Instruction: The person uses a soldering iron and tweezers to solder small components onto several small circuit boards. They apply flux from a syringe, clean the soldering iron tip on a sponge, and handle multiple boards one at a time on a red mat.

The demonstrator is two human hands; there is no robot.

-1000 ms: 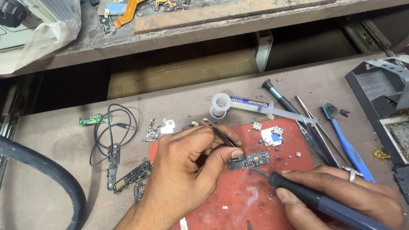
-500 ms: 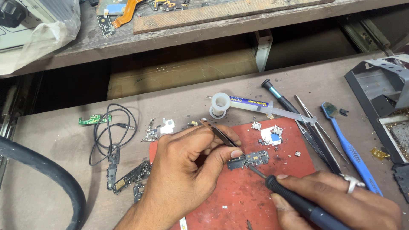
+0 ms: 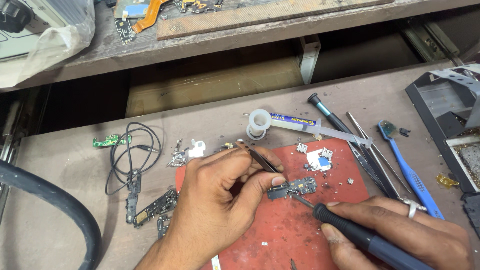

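My left hand (image 3: 220, 195) grips black tweezers (image 3: 262, 161) whose tips press on a small dark circuit board (image 3: 294, 188) lying on a red mat (image 3: 290, 230). My right hand (image 3: 400, 235), with a ring on one finger, holds a dark soldering iron (image 3: 360, 235). Its thin tip touches the lower edge of the board. Tiny loose parts and a small white and blue piece (image 3: 318, 159) lie on the mat just beyond the board.
A flux syringe (image 3: 310, 126), a black screwdriver (image 3: 332, 117), metal tweezers (image 3: 372, 160) and a blue toothbrush (image 3: 405, 167) lie to the right. Left are a coiled black wire (image 3: 130, 155), a small green board (image 3: 111, 141) and dark board strips (image 3: 150, 207). A thick black hose (image 3: 55, 200) curves at far left.
My right hand and the soldering iron shifted slightly left, bringing the tip onto the board. My left hand holds still with the tweezers.
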